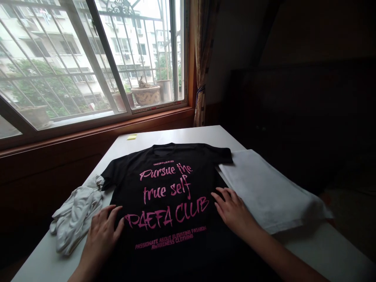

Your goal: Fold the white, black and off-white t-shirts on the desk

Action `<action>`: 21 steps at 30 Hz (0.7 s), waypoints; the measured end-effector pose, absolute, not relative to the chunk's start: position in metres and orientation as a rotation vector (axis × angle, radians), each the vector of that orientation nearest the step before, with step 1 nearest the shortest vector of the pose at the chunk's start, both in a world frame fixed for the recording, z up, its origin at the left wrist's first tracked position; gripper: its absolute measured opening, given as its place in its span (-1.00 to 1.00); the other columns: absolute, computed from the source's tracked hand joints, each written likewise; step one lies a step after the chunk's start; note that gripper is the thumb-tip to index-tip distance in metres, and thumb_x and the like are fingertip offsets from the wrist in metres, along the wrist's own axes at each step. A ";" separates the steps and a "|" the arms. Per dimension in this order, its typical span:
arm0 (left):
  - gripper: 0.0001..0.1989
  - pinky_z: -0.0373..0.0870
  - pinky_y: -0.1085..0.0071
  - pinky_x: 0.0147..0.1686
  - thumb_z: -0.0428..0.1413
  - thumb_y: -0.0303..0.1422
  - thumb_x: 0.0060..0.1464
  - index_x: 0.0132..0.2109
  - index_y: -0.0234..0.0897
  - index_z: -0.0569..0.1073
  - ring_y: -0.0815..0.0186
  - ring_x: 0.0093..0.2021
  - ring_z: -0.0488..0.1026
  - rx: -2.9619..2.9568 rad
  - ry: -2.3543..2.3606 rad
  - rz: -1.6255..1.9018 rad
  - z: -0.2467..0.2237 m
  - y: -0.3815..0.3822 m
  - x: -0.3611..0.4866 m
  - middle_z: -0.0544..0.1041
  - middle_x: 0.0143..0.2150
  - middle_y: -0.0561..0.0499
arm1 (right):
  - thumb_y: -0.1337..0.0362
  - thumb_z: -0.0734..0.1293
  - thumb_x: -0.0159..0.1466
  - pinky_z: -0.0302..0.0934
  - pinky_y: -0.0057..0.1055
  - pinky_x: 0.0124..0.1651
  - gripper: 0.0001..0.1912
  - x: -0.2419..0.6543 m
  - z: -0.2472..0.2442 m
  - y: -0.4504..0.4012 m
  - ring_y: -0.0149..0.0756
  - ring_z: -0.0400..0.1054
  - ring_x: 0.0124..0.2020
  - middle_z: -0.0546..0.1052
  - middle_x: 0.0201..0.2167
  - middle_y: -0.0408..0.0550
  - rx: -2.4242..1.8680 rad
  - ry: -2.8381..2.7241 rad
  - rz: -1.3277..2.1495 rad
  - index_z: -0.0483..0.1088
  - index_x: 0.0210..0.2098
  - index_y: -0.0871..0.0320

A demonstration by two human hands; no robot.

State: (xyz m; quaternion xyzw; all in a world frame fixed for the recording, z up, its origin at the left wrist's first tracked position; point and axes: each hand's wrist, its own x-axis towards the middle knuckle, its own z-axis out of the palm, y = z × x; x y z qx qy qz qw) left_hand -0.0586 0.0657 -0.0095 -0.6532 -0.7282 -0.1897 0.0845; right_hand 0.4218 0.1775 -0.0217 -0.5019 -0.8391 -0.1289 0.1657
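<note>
A black T-shirt [167, 188] with pink lettering lies spread face up, its collar toward the window and its lower part running out of view at the bottom. On the shirt's left edge rests my left hand [104, 231], fingers apart, holding nothing. My right hand [232, 209] touches the right side of the shirt beside the lettering, its fingers spread and nothing in them. Both short sleeves stretch outward; the right one reaches over the corner of a flat white cloth [270, 192].
Crumpled white fabric [79, 215] lies left of the shirt. A yellow note [132, 137] sits near the far edge of the white table [205, 135]. Beyond are a barred window [126, 58] with potted plants outside and a curtain [201, 62].
</note>
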 end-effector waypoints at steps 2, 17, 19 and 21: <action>-0.49 0.26 -0.21 0.28 -0.05 -0.03 0.25 0.21 -0.15 0.43 -0.12 0.20 0.41 -1.889 -2.290 -0.621 -0.016 0.040 -0.069 0.46 0.17 -0.19 | 0.31 0.23 0.42 0.37 -0.05 0.07 -0.61 0.438 -0.023 0.154 0.10 0.30 0.17 0.45 0.23 0.06 -1.473 -2.355 -0.386 0.46 0.19 0.00; -0.18 0.63 -0.06 -0.16 0.06 0.23 0.06 0.31 -0.18 0.33 -0.20 -0.04 0.64 -1.650 -3.051 -0.868 0.002 -0.032 -0.086 0.66 -0.09 -0.20 | 0.45 0.20 0.41 0.18 -0.39 -0.55 -0.69 0.467 -0.038 0.103 -0.33 0.43 -0.51 0.49 -0.26 -0.03 -1.826 -2.305 -0.723 0.47 0.05 0.12; -0.16 0.61 -0.04 -0.09 0.02 0.24 0.11 0.36 -0.19 0.28 -0.18 0.02 0.61 -1.596 -3.127 -0.836 0.004 -0.037 -0.087 0.63 -0.03 -0.21 | 0.51 0.23 0.37 0.19 -0.40 -0.55 -0.65 0.468 -0.040 0.101 -0.32 0.45 -0.53 0.51 -0.29 -0.04 -1.864 -2.317 -0.762 0.47 0.07 0.14; -0.14 0.60 -0.02 -0.06 0.01 0.25 0.11 0.39 -0.18 0.26 -0.18 0.05 0.60 -1.575 -3.143 -0.842 0.006 -0.040 -0.086 0.62 0.03 -0.22 | 0.55 0.25 0.34 0.22 -0.42 -0.54 -0.62 0.467 -0.039 0.101 -0.31 0.48 -0.52 0.53 -0.31 -0.04 -1.885 -2.335 -0.784 0.46 0.08 0.16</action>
